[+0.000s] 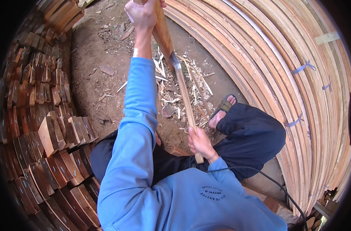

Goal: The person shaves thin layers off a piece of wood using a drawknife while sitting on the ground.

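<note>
Dirt floor littered with shavings point(183, 88), so trimming is well along. Left hand point(142, 13) grips a wood piece point(162, 32) upright; right hand point(200, 142) clenches the long-handled blade point(183, 86) against it.

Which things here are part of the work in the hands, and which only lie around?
In use:
- left hand holding wooden piece
- right hand holding long-handled blade

Lying about:
- stacked wood blocks
- stacked planks
- wood chips

Stacked planks point(298, 77), piled wood blocks point(48, 134)
</note>
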Motion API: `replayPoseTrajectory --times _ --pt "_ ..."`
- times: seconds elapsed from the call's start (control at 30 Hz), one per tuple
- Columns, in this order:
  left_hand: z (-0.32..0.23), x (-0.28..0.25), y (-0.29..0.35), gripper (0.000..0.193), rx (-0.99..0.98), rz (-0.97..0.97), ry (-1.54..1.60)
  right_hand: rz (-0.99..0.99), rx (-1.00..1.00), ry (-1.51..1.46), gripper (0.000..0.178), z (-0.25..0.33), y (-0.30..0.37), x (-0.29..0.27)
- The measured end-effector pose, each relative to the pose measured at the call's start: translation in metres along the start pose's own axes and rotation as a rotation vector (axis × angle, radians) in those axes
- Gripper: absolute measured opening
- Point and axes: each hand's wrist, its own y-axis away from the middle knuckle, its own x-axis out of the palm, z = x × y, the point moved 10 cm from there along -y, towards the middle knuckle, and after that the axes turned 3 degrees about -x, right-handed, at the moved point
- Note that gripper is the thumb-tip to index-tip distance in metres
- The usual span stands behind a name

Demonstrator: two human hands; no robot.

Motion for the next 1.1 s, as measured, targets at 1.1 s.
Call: replayPoseTrajectory --times 1.1 --pt "-0.006 -0.023 -0.006 0.029 0.053 -0.011 -0.037 0.028 -0.018 0.01 0.027 0.035 -0.026 0.003"
